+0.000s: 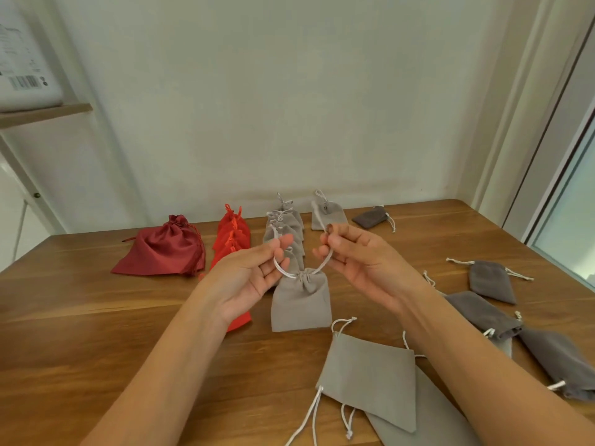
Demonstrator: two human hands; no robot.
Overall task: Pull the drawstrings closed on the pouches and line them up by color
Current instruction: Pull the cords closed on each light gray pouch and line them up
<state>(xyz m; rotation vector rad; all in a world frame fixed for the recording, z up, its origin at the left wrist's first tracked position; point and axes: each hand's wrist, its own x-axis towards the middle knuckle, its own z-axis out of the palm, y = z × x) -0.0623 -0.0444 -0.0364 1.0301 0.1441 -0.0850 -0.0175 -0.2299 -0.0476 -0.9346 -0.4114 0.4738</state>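
Left hand [257, 272]: palm up, thumb and fingertips pinching the left end of the drawstring [323, 262]
Right hand [354, 255]: pinching the right end of the same white cord, held up and apart from the left hand
Pouch in hand [301, 304]: light grey, between and just below the two hands; its neck is gathered into a pucker and its body seems to lie on the wooden table [96, 333]
Step in hand: cinching this pouch; the mouth looks nearly or fully drawn, so what remains is probably to set it in its row
Done, dark red: one satin pouch [161, 249], closed, at the far left
Done, bright red: a row of closed red pouches [233, 235] running from the wall toward the person, partly hidden by the left forearm
Done, light grey: a row of closed pouches [285, 226] just right of the red row (the count is hard to read, as they overlap), plus one more light grey pouch [328, 214] beside it
Done, dark grey: one small pouch [370, 217] far right by the wall, which looks closed
Left, light grey: two flat pouches [370, 378] with loose cords at the near edge
Left, dark grey: at least three pouches [491, 280] scattered on the right, unaligned
Progress: judged past halfway; the reds look finished and dark grey is barely started
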